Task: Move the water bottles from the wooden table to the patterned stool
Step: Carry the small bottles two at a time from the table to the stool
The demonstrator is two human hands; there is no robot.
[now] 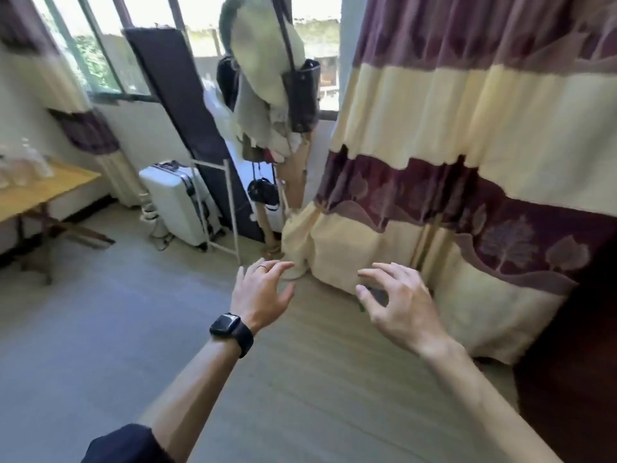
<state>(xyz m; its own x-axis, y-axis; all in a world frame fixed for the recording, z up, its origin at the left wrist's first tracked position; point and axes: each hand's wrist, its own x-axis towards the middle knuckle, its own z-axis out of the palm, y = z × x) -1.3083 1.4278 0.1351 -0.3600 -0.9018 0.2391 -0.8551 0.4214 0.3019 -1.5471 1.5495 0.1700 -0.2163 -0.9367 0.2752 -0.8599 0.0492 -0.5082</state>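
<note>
Blurred water bottles [25,163] upright on wooden table [66,182], far left

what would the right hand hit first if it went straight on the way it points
Probably the curtain: its cream hem lies just past the right hand, though depth is unclear.

The head camera looks forward and down, wooden table [60,187] far left, curtain [467,111] near right.

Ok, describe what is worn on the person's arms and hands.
A black smartwatch on a black strap is on the left wrist, a thin ring on a left finger, a dark sleeve above the left elbow. The right arm shows no sleeve, watch or ring.
</note>
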